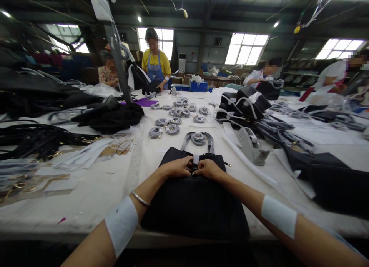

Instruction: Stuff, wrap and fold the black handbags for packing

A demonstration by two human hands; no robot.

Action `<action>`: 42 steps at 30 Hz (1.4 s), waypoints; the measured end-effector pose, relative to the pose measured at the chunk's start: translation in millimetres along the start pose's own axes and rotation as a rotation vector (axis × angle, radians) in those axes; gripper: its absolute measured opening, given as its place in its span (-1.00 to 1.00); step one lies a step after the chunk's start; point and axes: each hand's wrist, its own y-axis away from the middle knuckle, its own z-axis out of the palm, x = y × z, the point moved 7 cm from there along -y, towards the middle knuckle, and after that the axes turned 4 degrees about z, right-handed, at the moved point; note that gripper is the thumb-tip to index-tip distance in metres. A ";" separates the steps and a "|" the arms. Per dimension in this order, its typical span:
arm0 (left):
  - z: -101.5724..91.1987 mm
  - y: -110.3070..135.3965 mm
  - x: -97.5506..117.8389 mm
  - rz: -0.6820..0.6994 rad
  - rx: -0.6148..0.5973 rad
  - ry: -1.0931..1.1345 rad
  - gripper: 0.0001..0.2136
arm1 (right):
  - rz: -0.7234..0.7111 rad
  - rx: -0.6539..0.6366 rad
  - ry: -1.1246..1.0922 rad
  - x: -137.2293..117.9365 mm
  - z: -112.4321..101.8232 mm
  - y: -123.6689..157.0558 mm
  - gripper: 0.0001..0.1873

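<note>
A black handbag (pixel 196 205) lies flat on the white table (pixel 98 190) right in front of me. My left hand (pixel 178 167) and my right hand (pixel 208 169) meet at the bag's far top edge, fingers curled and pinching at a small metal fitting between them. Grey wrapped handles (pixel 198 139) with a coiled strap stick out beyond the bag's top. Both forearms carry white bands, and a bracelet sits on the left wrist.
Several coiled grey straps (pixel 175 120) lie further up the table. A tape dispenser (pixel 253 146) stands right of the bag. Black bags are piled at the right (pixel 325 178) and left (pixel 112 115). Tags and black straps (pixel 37 140) lie at left. Other people work at the far end.
</note>
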 end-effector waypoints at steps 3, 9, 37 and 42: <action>-2.8 14.8 19.4 0.115 0.155 -0.228 -0.64 | -0.001 0.036 0.019 -1.0 -2.5 3.1 -0.82; 17.6 52.8 48.3 0.023 0.092 -0.564 -0.65 | -0.007 -0.001 0.082 -9.4 -6.8 2.4 -0.80; -26.9 125.0 5.4 0.000 0.678 -0.595 -0.70 | -0.312 0.226 0.545 -34.6 7.6 76.7 -0.58; -24.7 182.2 -44.0 -0.061 0.552 0.043 -0.51 | -0.321 0.257 0.464 -31.4 -0.5 69.5 -0.51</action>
